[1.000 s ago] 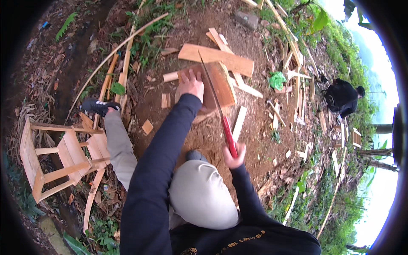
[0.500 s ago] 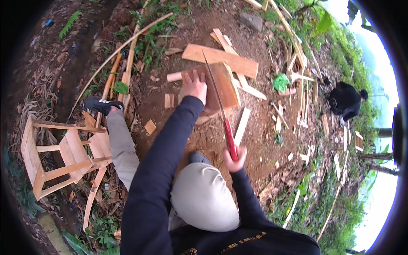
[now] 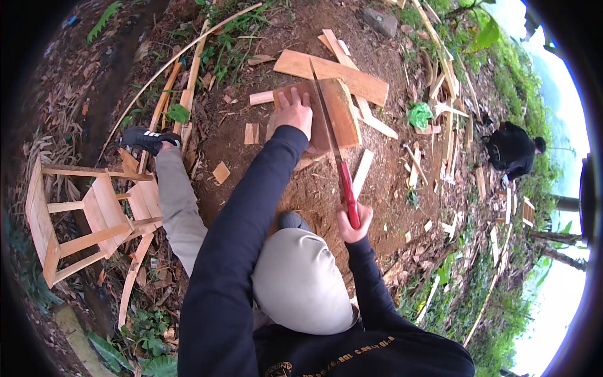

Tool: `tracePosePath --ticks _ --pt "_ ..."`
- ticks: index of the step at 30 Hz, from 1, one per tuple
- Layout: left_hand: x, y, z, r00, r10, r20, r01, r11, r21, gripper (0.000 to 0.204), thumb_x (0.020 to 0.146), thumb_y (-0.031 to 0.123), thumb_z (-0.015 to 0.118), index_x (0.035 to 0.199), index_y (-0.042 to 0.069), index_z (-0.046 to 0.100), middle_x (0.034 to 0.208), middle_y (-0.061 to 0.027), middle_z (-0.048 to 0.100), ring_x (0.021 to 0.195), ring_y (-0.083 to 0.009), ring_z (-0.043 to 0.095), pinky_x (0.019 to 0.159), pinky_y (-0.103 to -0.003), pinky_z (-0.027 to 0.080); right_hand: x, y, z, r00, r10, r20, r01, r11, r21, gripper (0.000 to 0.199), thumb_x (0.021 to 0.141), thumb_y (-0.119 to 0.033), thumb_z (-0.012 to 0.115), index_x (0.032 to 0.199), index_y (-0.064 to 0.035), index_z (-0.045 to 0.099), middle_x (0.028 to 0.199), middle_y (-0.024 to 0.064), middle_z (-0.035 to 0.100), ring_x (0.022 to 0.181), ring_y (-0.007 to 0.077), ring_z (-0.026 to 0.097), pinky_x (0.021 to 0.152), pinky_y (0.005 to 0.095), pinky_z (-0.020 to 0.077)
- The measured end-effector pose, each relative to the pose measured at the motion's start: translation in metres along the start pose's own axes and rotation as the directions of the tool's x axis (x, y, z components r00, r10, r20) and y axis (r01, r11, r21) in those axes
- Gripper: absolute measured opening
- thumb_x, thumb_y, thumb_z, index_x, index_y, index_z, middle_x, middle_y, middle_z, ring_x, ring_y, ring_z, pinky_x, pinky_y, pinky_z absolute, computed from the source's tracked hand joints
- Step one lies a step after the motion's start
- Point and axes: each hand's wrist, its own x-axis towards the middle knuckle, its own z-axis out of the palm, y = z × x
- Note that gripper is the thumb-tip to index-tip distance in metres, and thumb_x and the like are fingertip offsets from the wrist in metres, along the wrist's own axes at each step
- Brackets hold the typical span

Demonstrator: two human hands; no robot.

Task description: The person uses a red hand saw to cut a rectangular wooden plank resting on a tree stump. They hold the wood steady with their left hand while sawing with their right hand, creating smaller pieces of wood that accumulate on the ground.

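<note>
A long saw point(image 3: 327, 117) with a tapering blade and a red handle lies across a thick reddish-brown piece of wood point(image 3: 342, 116). My right hand point(image 3: 353, 221) is wrapped round the lower part of that handle. On the same wood, left of the blade, my left hand point(image 3: 294, 113) rests flat with its fingers spread. Beneath the piece is a support, mostly hidden, so I cannot tell its shape. Just beyond, a flat plank point(image 3: 333, 75) lies on the ground over a narrower strip. My bent knee point(image 3: 301, 283) is below the wood.
To the left stands a wooden slatted frame point(image 3: 85, 217), close to my outstretched leg. Long poles point(image 3: 182, 107) lie beside my shoe. A green plastic bag point(image 3: 419, 115) and scattered offcuts are at the right. Farther right, a person in dark clothing point(image 3: 512, 151) is bent over.
My right hand has pushed the saw slightly forward across the wood. The left hand stays on the piece. The whole view has shifted a little.
</note>
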Motion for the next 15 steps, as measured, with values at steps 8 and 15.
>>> tracePosePath --ticks 8,15 --pt "0.002 0.006 -0.013 0.994 -0.04 0.106 0.049 0.995 -0.088 0.129 0.045 0.023 0.099 0.153 0.009 0.031 0.16 -0.0199 0.026 0.144 -0.0497 0.027 0.11 -0.051 0.043 0.015 0.01 0.001 0.999 -0.037 -0.038 0.039 0.998 0.044 0.016 0.078 -0.006 0.063 0.065 -0.0027 0.055 0.048 0.0014 0.045 0.042 0.0095 0.045 0.045 0.0278 0.0386" --pt "0.008 -0.003 0.009 1.0 0.021 -0.013 -0.021 0.999 0.035 0.131 0.043 0.039 0.099 0.151 0.001 0.033 0.152 -0.0298 0.035 0.136 -0.0544 0.038 0.114 -0.048 0.038 0.013 -0.001 0.008 0.997 -0.067 -0.035 0.067 0.998 -0.016 0.015 0.077 -0.006 0.063 0.063 -0.0025 0.057 0.049 0.0044 0.05 0.042 0.0132 0.051 0.046 0.0284 0.0417"
